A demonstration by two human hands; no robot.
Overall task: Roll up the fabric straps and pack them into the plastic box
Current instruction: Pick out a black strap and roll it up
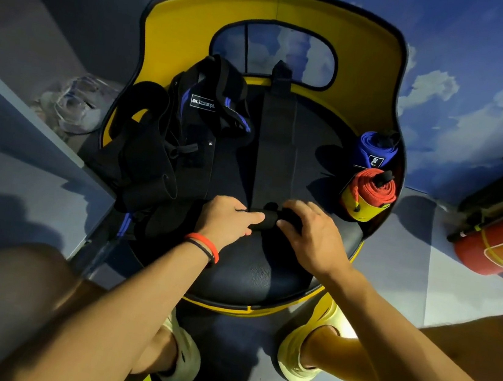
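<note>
Left hand [229,219] and right hand [311,234], both grasping the rolled near end of a black strap [275,148] on the chair seat [260,274]. The left fingers pinched the roll's left end; the right fingers curled over its right half. The unrolled length ran straight from the roll toward the yellow backrest [182,27], lying flat on the seat.

A pile [159,152] of loose black straps lay just beside the left hand. A blue roll [375,149] and a red roll [371,190], both finished, sat at the seat's right rim, touching each other. The clear box [76,103] stood low on the left, beyond the pile and well apart from both hands; its contents were too blurred to tell.

Judged step: early winding, with most of the strap still flat.

Likely faults:
- Uneven pressure between the hands would drift the roll sideways and give it a coned shape.
- A slack hold while the fingers are re-placed would let the turns spring loose.
- The pile beside the left hand could catch in the roll.
- The finished rolls, close to the rim, could be knocked off by the right forearm.
- The reach across the pile to the box could let an unsecured roll unwind.
</note>
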